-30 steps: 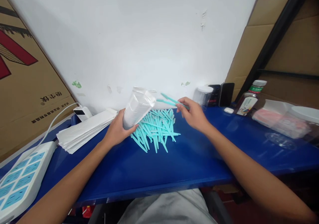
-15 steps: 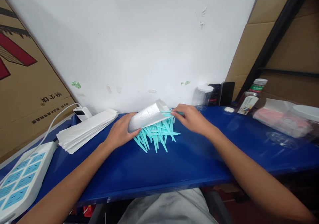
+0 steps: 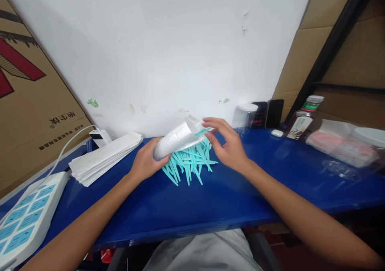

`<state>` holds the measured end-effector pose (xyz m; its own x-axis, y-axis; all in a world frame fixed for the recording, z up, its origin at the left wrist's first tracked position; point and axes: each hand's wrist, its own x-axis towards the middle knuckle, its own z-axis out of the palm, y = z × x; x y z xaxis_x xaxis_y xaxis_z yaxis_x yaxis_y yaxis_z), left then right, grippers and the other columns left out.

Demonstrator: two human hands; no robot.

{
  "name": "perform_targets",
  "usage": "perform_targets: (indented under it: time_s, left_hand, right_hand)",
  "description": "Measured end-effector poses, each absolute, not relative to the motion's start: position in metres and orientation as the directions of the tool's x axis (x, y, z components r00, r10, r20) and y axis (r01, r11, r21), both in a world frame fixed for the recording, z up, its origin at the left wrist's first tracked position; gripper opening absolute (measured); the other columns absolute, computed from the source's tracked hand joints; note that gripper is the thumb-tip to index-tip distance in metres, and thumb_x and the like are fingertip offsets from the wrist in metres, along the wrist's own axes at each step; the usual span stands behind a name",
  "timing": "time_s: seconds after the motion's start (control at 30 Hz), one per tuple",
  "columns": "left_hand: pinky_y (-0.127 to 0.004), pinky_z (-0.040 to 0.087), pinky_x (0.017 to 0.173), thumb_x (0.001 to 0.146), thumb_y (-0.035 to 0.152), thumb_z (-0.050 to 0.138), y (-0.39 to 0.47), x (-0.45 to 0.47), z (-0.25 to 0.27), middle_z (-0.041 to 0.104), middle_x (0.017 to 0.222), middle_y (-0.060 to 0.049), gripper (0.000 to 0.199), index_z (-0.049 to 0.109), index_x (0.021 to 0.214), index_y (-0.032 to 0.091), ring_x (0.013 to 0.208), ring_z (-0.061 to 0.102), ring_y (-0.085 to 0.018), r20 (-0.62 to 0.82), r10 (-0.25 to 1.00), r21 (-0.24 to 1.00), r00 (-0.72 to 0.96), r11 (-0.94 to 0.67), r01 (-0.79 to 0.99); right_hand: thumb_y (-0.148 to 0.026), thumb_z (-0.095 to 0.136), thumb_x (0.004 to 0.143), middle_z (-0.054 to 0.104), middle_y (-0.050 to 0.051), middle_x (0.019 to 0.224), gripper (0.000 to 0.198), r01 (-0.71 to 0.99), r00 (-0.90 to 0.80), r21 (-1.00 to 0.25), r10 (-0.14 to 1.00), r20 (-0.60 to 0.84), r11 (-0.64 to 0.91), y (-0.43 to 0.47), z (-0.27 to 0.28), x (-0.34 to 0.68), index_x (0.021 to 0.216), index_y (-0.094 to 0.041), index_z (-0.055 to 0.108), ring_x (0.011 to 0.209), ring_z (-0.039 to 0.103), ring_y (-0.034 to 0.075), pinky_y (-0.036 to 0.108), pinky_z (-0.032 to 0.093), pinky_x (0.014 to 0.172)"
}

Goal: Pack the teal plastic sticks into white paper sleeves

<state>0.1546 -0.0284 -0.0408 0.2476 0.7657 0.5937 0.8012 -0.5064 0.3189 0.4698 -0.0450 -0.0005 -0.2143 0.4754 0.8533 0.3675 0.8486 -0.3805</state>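
Watching through the head camera from a distance, I have my left hand (image 3: 146, 158) curled firmly round the lower part of a silver pouch (image 3: 176, 139), thumb on the near side. Pouch tilted, mouth turned to the right, held over the back-left part of a loose pile of teal sticks (image 3: 192, 161). Sticks cross at many angles, several pointing toward the near edge of the blue table (image 3: 180, 212).

One single teal stick (image 3: 201, 132) shows at the pouch mouth; how deep it goes, I cannot tell. My right hand (image 3: 229, 145) is just beside that mouth, fingers loosely bent, thumb parted from them with a clear gap. Outer end of the stick lies close to this gap; whether fingers touch it or the pouch edge, I cannot tell.

Left side: stack of flat white packets (image 3: 105, 158) lying slantwise, white adapter (image 3: 100, 137) just behind, white power strip (image 3: 34, 210) nearer to me. Cardboard box (image 3: 39, 106) at far left.

Right side, close to the wall (image 3: 180, 42): clear jar (image 3: 245, 120) with white lid, two dark phones (image 3: 274, 113) propped up, small white case (image 3: 276, 133), labelled bottle (image 3: 300, 122), then a clear bag of pink contents (image 3: 337, 144), blurred
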Motion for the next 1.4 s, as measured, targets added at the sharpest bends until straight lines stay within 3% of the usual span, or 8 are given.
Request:
perform_targets:
  time_s: [0.17,0.33,0.7,0.83,1.03,1.13,1.23,1.4]
  left_hand:
    - [-0.037,0.056,0.083,0.083,0.056,0.08,-0.019,0.152,-0.037,0.07,0.111,-0.005,0.054,0.059,0.119,0.022,0.101,0.069,-0.028,0.625,0.768,0.685,-0.143,-0.451,0.573]
    - [-0.038,0.057,0.086,0.076,0.055,0.087,0.0,0.138,-0.046,0.068,0.11,-0.007,0.06,0.054,0.113,0.021,0.103,0.069,-0.027,0.581,0.753,0.803,-0.309,-0.466,0.372]
    - [-0.039,0.056,0.09,0.086,0.06,0.078,-0.007,0.143,-0.047,0.066,0.112,-0.007,0.054,0.056,0.116,0.021,0.106,0.068,-0.028,0.627,0.763,0.73,-0.154,-0.508,0.457]
    - [-0.04,0.057,0.09,0.082,0.06,0.083,-0.014,0.147,-0.037,0.068,0.113,-0.009,0.059,0.057,0.117,0.02,0.106,0.068,-0.029,0.66,0.713,0.714,-0.237,-0.497,0.492]
    - [-0.039,0.059,0.082,0.071,0.065,0.09,-0.05,0.191,-0.028,0.069,0.11,-0.007,0.072,0.054,0.116,0.022,0.099,0.07,-0.028,0.658,0.721,0.733,-0.216,-0.547,0.405]
    - [-0.04,0.06,0.084,0.07,0.068,0.089,-0.065,0.212,-0.035,0.07,0.118,-0.01,0.078,0.055,0.125,0.023,0.104,0.071,-0.031,0.61,0.79,0.766,-0.061,-0.568,0.3]
    - [-0.04,0.06,0.089,0.091,0.063,0.074,-0.067,0.214,-0.039,0.069,0.121,-0.012,0.061,0.053,0.131,0.024,0.111,0.07,-0.029,0.628,0.777,0.749,0.046,-0.62,0.234]
    - [-0.034,0.058,0.08,0.099,0.048,0.068,-0.045,0.175,-0.027,0.069,0.106,-0.007,0.038,0.056,0.125,0.025,0.094,0.07,-0.022,0.667,0.745,0.651,0.016,-0.593,0.474]
  right_hand:
    - [-0.027,0.055,0.109,0.072,0.009,0.136,0.03,0.464,-0.042,-0.341,0.405,0.913,0.818,-0.046,0.004,0.474,0.136,-0.031,0.067,0.122,0.069,0.027,0.047,0.061,0.098]
    - [-0.025,0.054,0.109,0.075,0.009,0.117,0.023,0.457,-0.136,-0.364,0.468,0.873,0.812,-0.033,-0.003,0.48,0.123,-0.026,0.073,0.106,0.072,0.024,0.04,0.061,0.086]
    - [-0.02,0.053,0.107,0.074,0.008,0.1,0.025,0.459,-0.369,-0.421,0.599,0.711,0.783,-0.029,-0.017,0.478,0.117,-0.02,0.076,0.082,0.068,0.02,0.036,0.053,0.076]
    - [-0.031,0.058,0.107,0.077,0.007,0.097,0.025,0.433,-0.396,-0.555,0.703,0.59,0.71,-0.03,-0.015,0.472,0.119,-0.019,0.078,0.082,0.069,0.02,0.033,0.054,0.073]
    - [-0.05,0.084,0.089,0.078,0.009,0.12,0.064,0.239,-0.519,-0.764,0.744,0.422,0.6,-0.057,-0.023,0.431,0.142,-0.02,0.067,0.096,0.071,0.021,0.032,0.058,0.08]
    - [-0.049,0.078,0.094,0.081,0.006,0.106,0.041,0.188,-0.514,-0.764,0.725,0.458,0.617,-0.065,-0.029,0.415,0.123,-0.019,0.076,0.086,0.071,0.021,0.032,0.058,0.076]
    - [-0.049,0.074,0.097,0.081,0.008,0.107,0.036,0.17,-0.42,-0.804,0.78,0.464,0.57,-0.052,-0.025,0.429,0.114,-0.018,0.078,0.093,0.074,0.026,0.038,0.061,0.08]
    - [-0.052,0.07,0.099,0.071,0.012,0.143,0.054,0.182,-0.338,-0.876,0.865,0.369,0.446,-0.001,0.005,0.524,0.144,-0.024,0.063,0.126,0.069,0.031,0.049,0.062,0.1]
